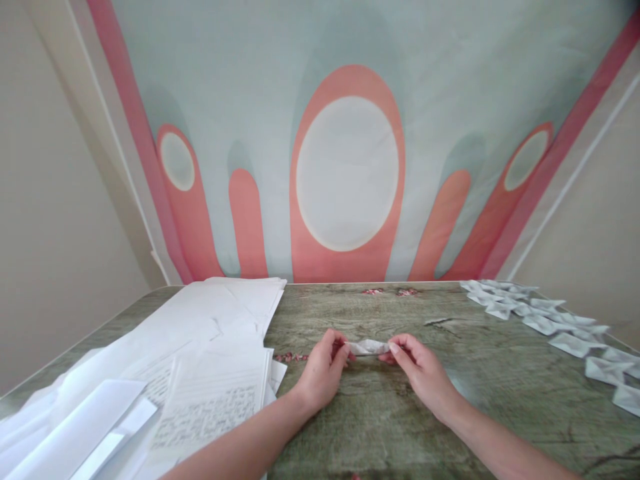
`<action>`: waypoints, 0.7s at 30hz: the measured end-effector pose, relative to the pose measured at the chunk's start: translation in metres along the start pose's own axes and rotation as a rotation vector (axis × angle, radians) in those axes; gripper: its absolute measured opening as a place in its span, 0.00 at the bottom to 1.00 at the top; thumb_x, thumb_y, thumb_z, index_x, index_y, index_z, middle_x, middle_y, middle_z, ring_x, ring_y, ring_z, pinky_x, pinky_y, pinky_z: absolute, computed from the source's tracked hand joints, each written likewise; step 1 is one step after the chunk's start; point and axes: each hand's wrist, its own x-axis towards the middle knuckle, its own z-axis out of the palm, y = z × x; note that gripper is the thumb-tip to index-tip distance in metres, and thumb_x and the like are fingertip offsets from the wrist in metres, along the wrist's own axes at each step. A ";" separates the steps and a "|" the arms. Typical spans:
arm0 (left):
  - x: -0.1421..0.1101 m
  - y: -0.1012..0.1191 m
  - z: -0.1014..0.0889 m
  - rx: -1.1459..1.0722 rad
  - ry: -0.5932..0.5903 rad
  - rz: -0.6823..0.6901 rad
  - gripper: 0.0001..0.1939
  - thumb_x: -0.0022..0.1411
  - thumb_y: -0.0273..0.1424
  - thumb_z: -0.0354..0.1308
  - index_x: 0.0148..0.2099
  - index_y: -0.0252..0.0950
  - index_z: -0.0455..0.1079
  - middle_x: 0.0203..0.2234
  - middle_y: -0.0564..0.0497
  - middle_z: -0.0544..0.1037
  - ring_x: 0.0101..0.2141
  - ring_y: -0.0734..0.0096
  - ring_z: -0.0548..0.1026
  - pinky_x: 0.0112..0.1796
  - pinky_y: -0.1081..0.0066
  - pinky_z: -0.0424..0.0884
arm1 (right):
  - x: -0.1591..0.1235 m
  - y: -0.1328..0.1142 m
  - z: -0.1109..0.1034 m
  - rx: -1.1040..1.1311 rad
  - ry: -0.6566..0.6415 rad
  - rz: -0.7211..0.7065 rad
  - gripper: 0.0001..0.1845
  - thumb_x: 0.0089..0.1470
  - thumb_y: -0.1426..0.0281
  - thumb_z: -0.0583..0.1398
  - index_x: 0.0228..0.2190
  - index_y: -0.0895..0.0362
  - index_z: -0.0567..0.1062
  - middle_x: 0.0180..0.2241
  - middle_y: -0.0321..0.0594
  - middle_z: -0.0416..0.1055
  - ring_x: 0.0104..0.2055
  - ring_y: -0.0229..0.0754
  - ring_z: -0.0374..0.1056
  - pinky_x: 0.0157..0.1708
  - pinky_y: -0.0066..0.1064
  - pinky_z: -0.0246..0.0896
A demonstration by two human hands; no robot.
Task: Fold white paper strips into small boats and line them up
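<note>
Between my two hands is a small white folded paper boat (pixel 369 347), held low over the middle of the table. My left hand (pixel 324 370) pinches its left end between thumb and fingers. The opposite end is pinched by my right hand (pixel 417 368). My fingertips hide both tips of the boat. To the left of my left hand lies a stack of paper sheets (pixel 225 310), some with printed or written text.
Several folded paper boats (pixel 575 345) sit in rows along the right side of the wood-patterned table (pixel 350 427). Folded paper strips (pixel 95 427) lie at the front left. A wall covering (pixel 345 40) with coral and white shapes stands behind the table's far edge.
</note>
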 end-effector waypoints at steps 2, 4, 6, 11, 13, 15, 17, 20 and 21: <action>-0.003 0.005 -0.001 0.068 -0.012 0.017 0.06 0.59 0.33 0.51 0.38 0.36 0.62 0.29 0.52 0.72 0.30 0.72 0.70 0.31 0.73 0.65 | -0.001 -0.002 0.001 -0.056 -0.020 -0.034 0.15 0.56 0.55 0.52 0.31 0.55 0.66 0.30 0.40 0.73 0.36 0.44 0.70 0.39 0.36 0.64; -0.006 0.009 -0.001 0.123 -0.016 0.022 0.16 0.53 0.32 0.59 0.44 0.37 0.63 0.34 0.52 0.73 0.34 0.69 0.71 0.34 0.72 0.65 | -0.004 -0.005 0.002 -0.116 -0.043 -0.071 0.15 0.56 0.56 0.51 0.31 0.55 0.66 0.30 0.39 0.72 0.35 0.43 0.70 0.38 0.34 0.63; -0.007 0.011 -0.001 0.142 -0.029 0.018 0.26 0.46 0.30 0.64 0.48 0.38 0.63 0.37 0.51 0.73 0.38 0.67 0.71 0.37 0.71 0.65 | -0.007 -0.008 0.003 -0.167 -0.059 -0.103 0.14 0.57 0.58 0.50 0.32 0.55 0.66 0.30 0.39 0.72 0.34 0.42 0.69 0.36 0.33 0.63; -0.005 0.009 -0.001 0.151 -0.075 0.022 0.18 0.44 0.30 0.66 0.40 0.37 0.70 0.34 0.52 0.75 0.36 0.67 0.72 0.37 0.71 0.66 | -0.012 -0.009 0.005 -0.235 -0.078 -0.161 0.12 0.58 0.60 0.50 0.32 0.55 0.66 0.29 0.38 0.71 0.33 0.42 0.68 0.35 0.32 0.62; -0.004 0.009 -0.001 0.135 -0.078 0.009 0.15 0.45 0.29 0.65 0.39 0.37 0.71 0.32 0.53 0.76 0.34 0.68 0.72 0.36 0.72 0.66 | -0.012 -0.010 0.005 -0.235 -0.080 -0.168 0.11 0.58 0.61 0.50 0.32 0.54 0.66 0.29 0.38 0.71 0.34 0.42 0.68 0.35 0.32 0.62; -0.004 0.010 -0.001 0.114 -0.074 -0.004 0.13 0.46 0.28 0.64 0.38 0.37 0.71 0.31 0.53 0.76 0.32 0.69 0.73 0.35 0.73 0.66 | -0.013 -0.011 0.005 -0.237 -0.080 -0.170 0.10 0.58 0.62 0.50 0.33 0.55 0.67 0.30 0.38 0.70 0.34 0.41 0.68 0.35 0.32 0.62; -0.004 0.011 -0.002 0.103 -0.073 -0.009 0.11 0.48 0.28 0.63 0.36 0.36 0.71 0.30 0.53 0.76 0.31 0.70 0.73 0.34 0.74 0.66 | -0.013 -0.014 0.006 -0.244 -0.084 -0.179 0.08 0.56 0.64 0.53 0.34 0.55 0.67 0.30 0.38 0.70 0.34 0.41 0.67 0.35 0.31 0.62; -0.005 0.012 -0.002 0.107 -0.086 -0.010 0.08 0.48 0.28 0.62 0.35 0.35 0.72 0.29 0.54 0.76 0.30 0.70 0.72 0.33 0.75 0.65 | -0.014 -0.019 0.008 -0.289 -0.111 -0.194 0.09 0.51 0.66 0.57 0.36 0.55 0.68 0.31 0.37 0.69 0.31 0.39 0.66 0.32 0.30 0.62; -0.005 0.012 -0.002 0.113 -0.093 -0.007 0.08 0.49 0.28 0.62 0.35 0.35 0.72 0.28 0.54 0.76 0.30 0.70 0.72 0.32 0.75 0.65 | -0.014 -0.020 0.008 -0.312 -0.124 -0.204 0.10 0.50 0.67 0.58 0.37 0.55 0.68 0.32 0.37 0.69 0.30 0.38 0.65 0.31 0.29 0.61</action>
